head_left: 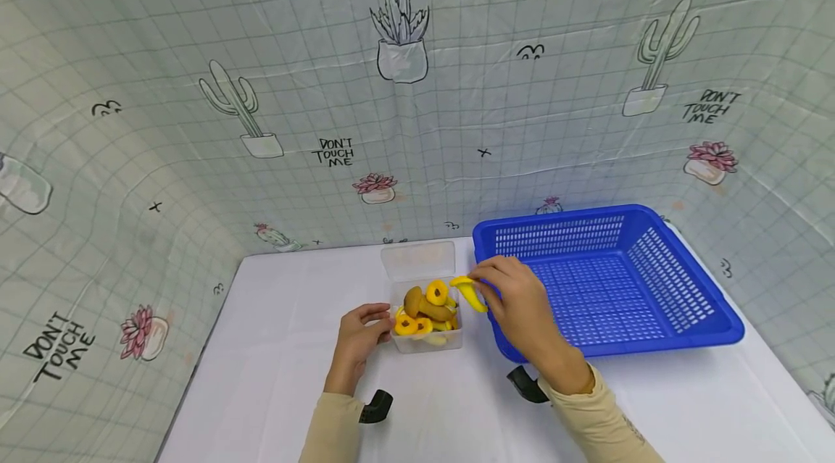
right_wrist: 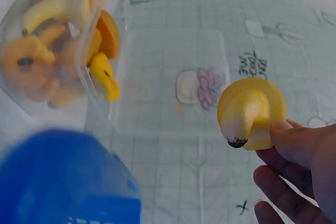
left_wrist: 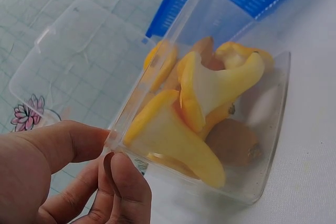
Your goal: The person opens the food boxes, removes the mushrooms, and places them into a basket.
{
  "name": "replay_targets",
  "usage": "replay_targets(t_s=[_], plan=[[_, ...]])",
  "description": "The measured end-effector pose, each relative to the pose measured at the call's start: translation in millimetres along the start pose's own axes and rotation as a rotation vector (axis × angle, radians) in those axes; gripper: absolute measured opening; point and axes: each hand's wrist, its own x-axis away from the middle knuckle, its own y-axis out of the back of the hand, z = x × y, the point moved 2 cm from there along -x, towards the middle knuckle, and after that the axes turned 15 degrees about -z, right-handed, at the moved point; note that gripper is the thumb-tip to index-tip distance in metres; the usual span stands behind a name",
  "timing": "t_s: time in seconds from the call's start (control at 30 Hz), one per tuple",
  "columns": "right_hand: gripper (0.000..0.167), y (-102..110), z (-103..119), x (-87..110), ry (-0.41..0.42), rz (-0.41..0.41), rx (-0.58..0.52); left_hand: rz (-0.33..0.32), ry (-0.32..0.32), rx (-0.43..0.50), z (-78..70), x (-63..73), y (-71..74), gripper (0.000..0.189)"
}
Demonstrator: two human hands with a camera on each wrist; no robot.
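Observation:
A clear plastic box [head_left: 427, 344] stands on the white table with its lid [head_left: 417, 260] flipped back. Yellow and brown mushrooms [head_left: 435, 307] fill it, some above the rim. My left hand [head_left: 360, 332] is at the box's left side; in the left wrist view, its thumb and a finger pinch the rim corner. My right hand [head_left: 518, 300] pinches a yellow mushroom [right_wrist: 244, 116] by its cap edge, held up between the box and a blue basket. Its stem ends in a dark tip. Through the box wall, pale mushroom stems [left_wrist: 173, 135] show.
The blue perforated basket [head_left: 652, 343] stands right of the box, its near left part behind my right hand. A cloth [head_left: 404, 122] printed with cacti hangs behind the table. Black wrist mounts [head_left: 376, 406] sit on both forearms.

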Motion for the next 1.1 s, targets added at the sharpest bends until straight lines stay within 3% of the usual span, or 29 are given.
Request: replay_targets(t_s=[0.37, 0.7, 0.9, 1.1], plan=[[0.017, 32, -25, -13.4, -0.047, -0.062, 0.074, 0.003, 0.006, 0.010, -2.4, 1.0, 0.6, 0.034], [0.017, 43, -40, -21.8, -0.075, -0.060, 0.128, -0.001, 0.009, -0.003, 0.7, -1.2, 0.6, 0.032], [0.016, 43, -45, -26.9, -0.044, -0.044, 0.137, 0.005, 0.007, -0.001, 0.9, -1.3, 1.3, 0.034], [0.022, 39, -48, -26.9, 0.023, 0.024, 0.108, 0.010, 0.004, 0.009, -0.5, -0.2, 1.1, 0.036]])
